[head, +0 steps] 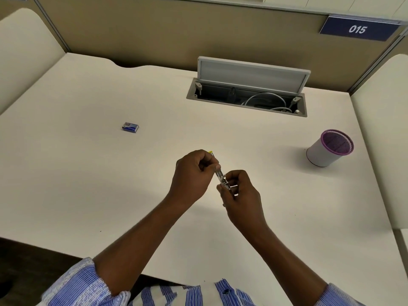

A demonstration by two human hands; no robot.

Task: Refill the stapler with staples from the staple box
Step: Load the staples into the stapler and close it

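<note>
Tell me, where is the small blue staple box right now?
The small blue staple box lies alone on the cream desk, to the person's left, far from both hands.

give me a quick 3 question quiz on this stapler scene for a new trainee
1. True or false: the staple box lies on the desk, apart from both hands.
2. What does the pen cup on the right have around its rim? A) purple B) green C) black
3. Fill in: the left hand and the right hand together hold the ____ above the desk.

Key: 1 true. 2 A. 3 stapler: the left hand grips its upper end, the right hand its lower end.
</note>
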